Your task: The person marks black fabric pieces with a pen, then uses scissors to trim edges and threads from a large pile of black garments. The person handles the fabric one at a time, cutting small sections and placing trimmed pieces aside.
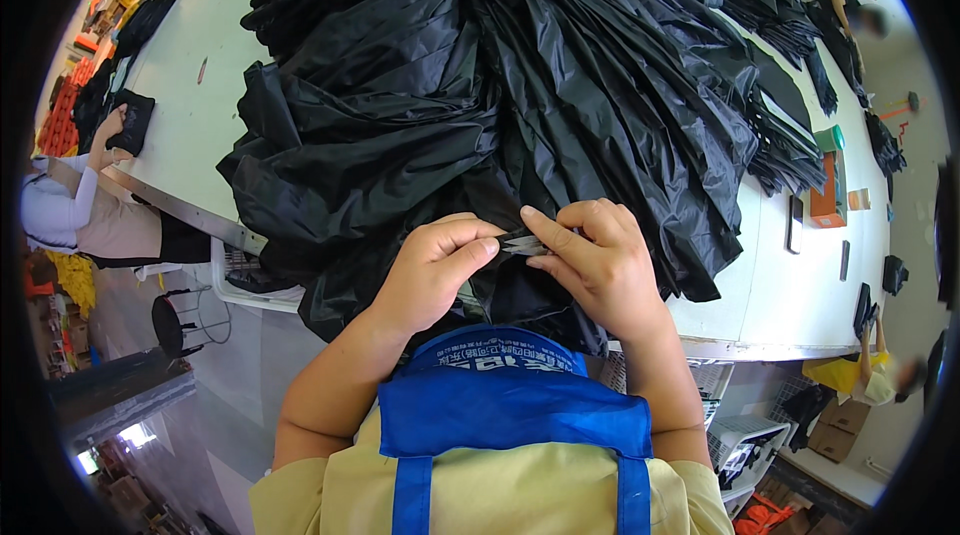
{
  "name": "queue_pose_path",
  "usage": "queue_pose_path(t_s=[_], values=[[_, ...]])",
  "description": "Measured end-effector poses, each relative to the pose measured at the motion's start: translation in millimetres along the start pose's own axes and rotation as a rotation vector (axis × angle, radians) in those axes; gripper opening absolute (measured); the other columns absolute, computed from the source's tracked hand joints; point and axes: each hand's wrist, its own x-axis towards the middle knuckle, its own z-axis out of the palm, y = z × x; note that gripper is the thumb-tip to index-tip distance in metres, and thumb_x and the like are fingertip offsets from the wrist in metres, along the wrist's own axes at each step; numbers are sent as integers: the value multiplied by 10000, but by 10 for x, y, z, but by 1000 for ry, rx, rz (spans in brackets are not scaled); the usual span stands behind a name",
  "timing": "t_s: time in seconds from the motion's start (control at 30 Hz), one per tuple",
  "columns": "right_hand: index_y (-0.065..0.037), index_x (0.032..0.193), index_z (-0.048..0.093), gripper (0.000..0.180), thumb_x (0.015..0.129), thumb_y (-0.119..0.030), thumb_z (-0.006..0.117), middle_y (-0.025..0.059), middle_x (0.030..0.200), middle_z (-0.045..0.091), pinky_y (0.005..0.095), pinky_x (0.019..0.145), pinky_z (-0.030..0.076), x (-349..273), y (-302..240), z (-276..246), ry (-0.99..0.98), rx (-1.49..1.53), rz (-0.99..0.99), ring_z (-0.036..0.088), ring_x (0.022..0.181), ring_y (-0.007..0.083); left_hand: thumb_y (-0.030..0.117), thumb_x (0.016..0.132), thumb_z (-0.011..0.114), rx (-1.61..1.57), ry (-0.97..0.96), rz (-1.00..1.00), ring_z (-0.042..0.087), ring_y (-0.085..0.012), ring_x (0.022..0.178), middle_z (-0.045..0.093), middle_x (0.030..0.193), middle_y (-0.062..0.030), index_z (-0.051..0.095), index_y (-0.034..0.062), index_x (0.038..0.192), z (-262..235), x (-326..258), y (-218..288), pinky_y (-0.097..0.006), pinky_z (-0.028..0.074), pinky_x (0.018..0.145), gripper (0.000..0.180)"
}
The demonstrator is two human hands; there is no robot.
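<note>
A large heap of shiny black fabric [590, 125], gathered in long folds, covers the middle of the table and hangs over its near edge toward me. My left hand [435, 260] pinches an edge of the black fabric between thumb and fingers. Close against it, my right hand [600, 260] is closed around what look like small thread snips [522, 245]; their silvery blades point left toward the pinched edge. The rest of the snips is hidden in the right palm. Both hands are just above the near table edge, in front of my blue apron [515, 420].
The white table [195, 125] extends both ways. Stacked black pieces [785, 125], an orange box [828, 195] and a dark phone [794, 225] lie right. White baskets [250, 285] stand below the edge. A person [90, 200] works at left; others are at far right.
</note>
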Motion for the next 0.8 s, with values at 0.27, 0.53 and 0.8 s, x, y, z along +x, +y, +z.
queue_pose_path(t_s=[0.27, 0.53, 0.8], values=[[-57, 1104, 680, 460, 657, -107, 774, 43, 824, 556, 321, 634, 422, -104, 116, 82, 172, 233, 216, 530, 702, 206, 90, 905, 516, -357, -21, -148, 568, -119, 854, 637, 913, -58, 643, -56, 1004, -16, 36, -24, -241, 418, 810, 218], [-106, 1121, 674, 495, 637, -162, 761, -4, 840, 517, 312, 619, 369, -124, 65, 63, 146, -141, -23, 503, 702, 166, 108, 912, 506, -518, -13, -226, 603, -152, 894, 665, 964, -94, 637, -49, 1017, -57, 78, -21, -273, 439, 860, 230], [-99, 1119, 675, 484, 649, -184, 751, -11, 832, 517, 311, 616, 365, -92, 35, 82, 146, -151, -26, 499, 692, 165, 110, 920, 503, -478, -16, -212, 591, -143, 915, 658, 975, -90, 632, -47, 1030, -30, 69, -31, -269, 432, 861, 231]])
